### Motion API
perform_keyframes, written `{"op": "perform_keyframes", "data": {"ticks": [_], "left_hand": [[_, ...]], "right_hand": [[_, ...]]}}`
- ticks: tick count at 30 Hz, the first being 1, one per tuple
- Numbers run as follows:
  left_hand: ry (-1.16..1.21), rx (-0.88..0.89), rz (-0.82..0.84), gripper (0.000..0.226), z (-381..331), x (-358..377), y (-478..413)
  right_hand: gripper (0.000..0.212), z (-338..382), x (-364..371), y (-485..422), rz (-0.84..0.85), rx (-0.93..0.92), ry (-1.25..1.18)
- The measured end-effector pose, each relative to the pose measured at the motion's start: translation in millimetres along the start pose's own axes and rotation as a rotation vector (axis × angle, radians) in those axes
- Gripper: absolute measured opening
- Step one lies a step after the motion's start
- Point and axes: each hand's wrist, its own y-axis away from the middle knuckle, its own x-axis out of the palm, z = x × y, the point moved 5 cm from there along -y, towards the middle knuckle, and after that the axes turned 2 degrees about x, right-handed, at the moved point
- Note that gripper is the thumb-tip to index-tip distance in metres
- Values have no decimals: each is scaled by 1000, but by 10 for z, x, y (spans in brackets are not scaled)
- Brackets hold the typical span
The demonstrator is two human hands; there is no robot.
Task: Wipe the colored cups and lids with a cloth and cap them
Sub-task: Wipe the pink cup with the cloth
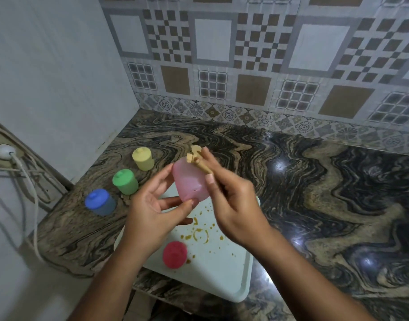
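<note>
My left hand (pixel 148 216) holds a pink cup (pixel 190 181) tilted above the white tray (pixel 212 279), fingers curled round its base. My right hand (pixel 233 205) pinches a small tan cloth (pixel 199 162) against the cup's upper rim. A red lid (pixel 175 254) lies on the tray below my hands. A yellow cup (pixel 142 158), a green cup (pixel 125 181) and a blue cup (pixel 100 202) stand capped in a diagonal row on the counter at the left.
The tray carries yellowish crumbs and stains (pixel 200 235) near its middle. The marbled counter (pixel 314 205) stretches to the right. A tiled wall runs along the back. A white cable and plug (pixel 4 151) hang by the left wall.
</note>
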Motion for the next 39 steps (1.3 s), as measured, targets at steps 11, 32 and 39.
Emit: {"op": "perform_keyframes", "data": {"ticks": [11, 32, 39], "left_hand": [[-16, 66, -59, 98, -45, -78, -64], [-254, 302, -4, 95, -380, -8, -30], [-250, 293, -50, 84, -379, -85, -55]], "right_hand": [[39, -18, -14, 354, -10, -200, 132], [42, 294, -268, -122, -142, -228, 86], [42, 212, -32, 30, 30, -319, 188]]}}
